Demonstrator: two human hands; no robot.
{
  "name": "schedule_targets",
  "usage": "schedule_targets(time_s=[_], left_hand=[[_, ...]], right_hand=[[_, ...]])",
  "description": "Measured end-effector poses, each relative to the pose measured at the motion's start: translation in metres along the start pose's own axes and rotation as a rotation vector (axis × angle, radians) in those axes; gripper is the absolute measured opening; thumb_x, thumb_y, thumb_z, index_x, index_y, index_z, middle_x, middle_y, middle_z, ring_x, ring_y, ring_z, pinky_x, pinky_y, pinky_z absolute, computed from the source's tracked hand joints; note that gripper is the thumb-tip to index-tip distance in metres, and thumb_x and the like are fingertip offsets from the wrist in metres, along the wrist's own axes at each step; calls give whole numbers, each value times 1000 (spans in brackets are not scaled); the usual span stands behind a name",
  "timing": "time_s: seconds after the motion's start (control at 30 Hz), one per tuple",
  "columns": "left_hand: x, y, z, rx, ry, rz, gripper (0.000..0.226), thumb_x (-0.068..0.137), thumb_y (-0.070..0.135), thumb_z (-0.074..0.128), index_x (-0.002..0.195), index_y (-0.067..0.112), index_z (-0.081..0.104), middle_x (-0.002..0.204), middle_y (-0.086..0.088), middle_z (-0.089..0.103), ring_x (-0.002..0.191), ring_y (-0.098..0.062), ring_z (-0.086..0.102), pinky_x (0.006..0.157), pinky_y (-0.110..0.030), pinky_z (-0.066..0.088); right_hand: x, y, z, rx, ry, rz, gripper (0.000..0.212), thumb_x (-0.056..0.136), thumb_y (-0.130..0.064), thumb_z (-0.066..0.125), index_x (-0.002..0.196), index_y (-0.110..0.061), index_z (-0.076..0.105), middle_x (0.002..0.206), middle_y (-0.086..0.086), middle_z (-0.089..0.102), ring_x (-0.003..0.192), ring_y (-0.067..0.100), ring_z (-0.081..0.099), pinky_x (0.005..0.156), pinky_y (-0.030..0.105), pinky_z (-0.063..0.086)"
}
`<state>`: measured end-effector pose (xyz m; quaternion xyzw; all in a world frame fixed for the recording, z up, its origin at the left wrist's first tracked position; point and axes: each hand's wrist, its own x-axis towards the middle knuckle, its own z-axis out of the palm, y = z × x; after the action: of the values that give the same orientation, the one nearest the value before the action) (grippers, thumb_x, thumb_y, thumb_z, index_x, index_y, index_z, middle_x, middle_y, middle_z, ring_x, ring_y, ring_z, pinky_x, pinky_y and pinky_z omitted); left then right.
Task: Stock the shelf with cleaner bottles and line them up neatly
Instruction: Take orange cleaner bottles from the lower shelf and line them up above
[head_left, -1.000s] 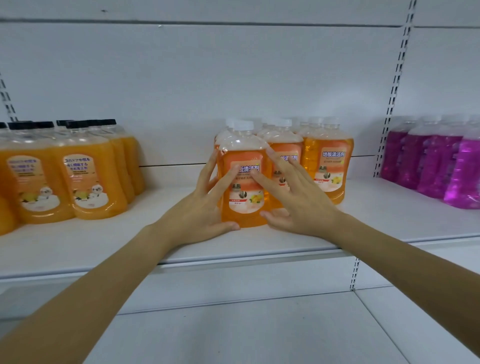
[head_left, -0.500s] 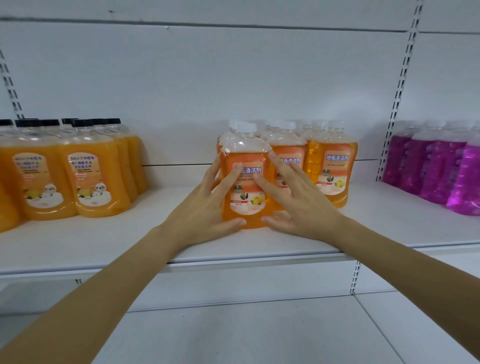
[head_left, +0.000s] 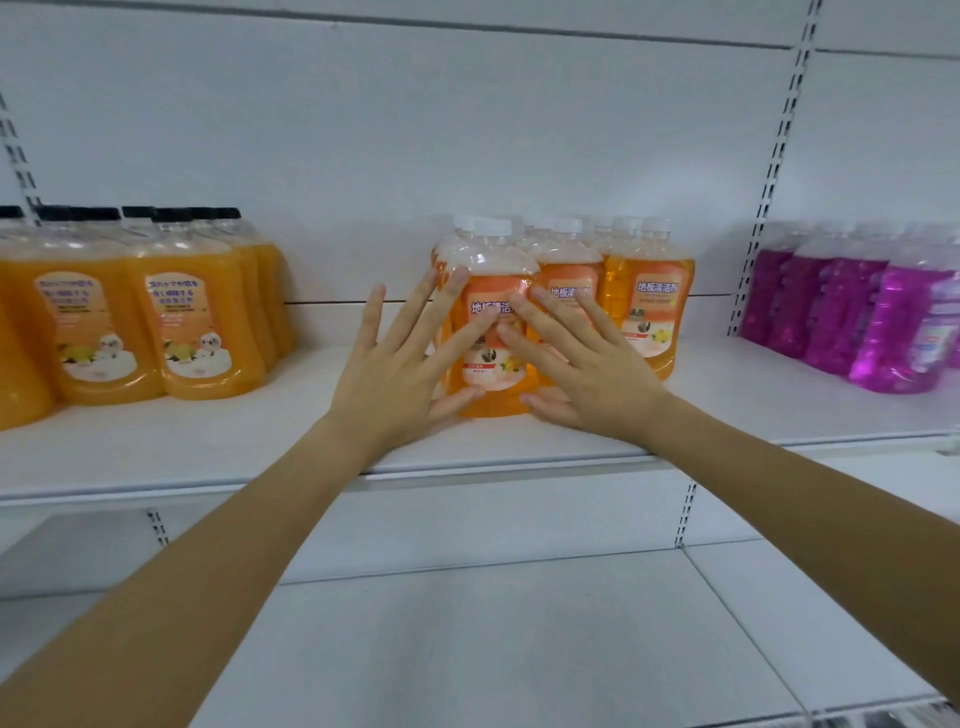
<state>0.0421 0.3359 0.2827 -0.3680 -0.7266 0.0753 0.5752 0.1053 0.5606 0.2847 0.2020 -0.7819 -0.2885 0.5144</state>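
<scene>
Front orange bottle (head_left: 488, 332) stands upright near the front edge of the white shelf (head_left: 208, 447), white cap on top, label facing out. Both hands sit flat against its front face — fingers spread wide, not wrapped around it.

Left hand (head_left: 395, 379) covers the bottle's left side, thumb tip touching low on the body near the base, index finger lying across the label. Right hand (head_left: 587, 374) mirrors it on the right side, thumb low by the base, fingers angled up and left over the label. The fingertips of the two hands nearly meet at label height.

Behind and right of it: the rest of the white-capped orange bottles (head_left: 644, 306), packed tight in rows toward the back panel; the front one touches or nearly touches them, cannot tell which.

Left, well apart — black-capped orange bottles (head_left: 192, 322), also in rows. Right, past the slotted upright (head_left: 769, 208): purple bottles (head_left: 852, 312). Lower shelf (head_left: 467, 649) sits under the forearms.
</scene>
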Motion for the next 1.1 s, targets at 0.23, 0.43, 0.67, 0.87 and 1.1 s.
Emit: schedule_targets(time_s=[0.23, 0.43, 0.67, 0.87, 1.1], left_hand=[[-6, -19, -15, 33, -66, -63, 57, 94, 49, 33, 144, 20, 31, 148, -14, 33, 136, -33, 31, 106, -58, 26], [-33, -77, -51, 180, -92, -32, 53, 92, 35, 44, 139, 12, 42, 144, -15, 41, 132, -34, 39, 105, -56, 27], [-86, -148, -68, 310, -157, 31, 54, 88, 28, 50, 135, 3, 46, 142, -16, 43, 130, -34, 42, 104, -54, 34], [-120, -197, -53, 336, -161, 124, 62, 76, 30, 70, 130, 4, 53, 138, -15, 48, 126, -32, 48, 99, -54, 39], [-143, -228, -24, 322, -121, 186, 63, 78, 46, 62, 134, 17, 51, 140, -11, 47, 128, -29, 45, 100, -56, 36]], right_hand=[[1, 0, -12, -4, 62, -102, 62, 88, -45, 50, 140, -17, 32, 145, 13, 34, 134, 33, 34, 109, 50, 25], [40, -22, -20, 61, 128, -265, 58, 91, -39, 43, 142, -16, 30, 146, 9, 29, 135, 30, 28, 111, 48, 18], [124, -90, -16, 149, 220, -285, 52, 88, -35, 51, 136, -16, 45, 141, 11, 45, 130, 30, 42, 108, 51, 29], [173, -140, -2, 177, 130, -238, 53, 87, -34, 54, 136, -16, 47, 141, 14, 44, 131, 31, 40, 107, 50, 31], [203, -172, 19, 130, -23, -165, 61, 74, -35, 73, 128, -14, 57, 136, 16, 50, 127, 35, 46, 100, 49, 43]])
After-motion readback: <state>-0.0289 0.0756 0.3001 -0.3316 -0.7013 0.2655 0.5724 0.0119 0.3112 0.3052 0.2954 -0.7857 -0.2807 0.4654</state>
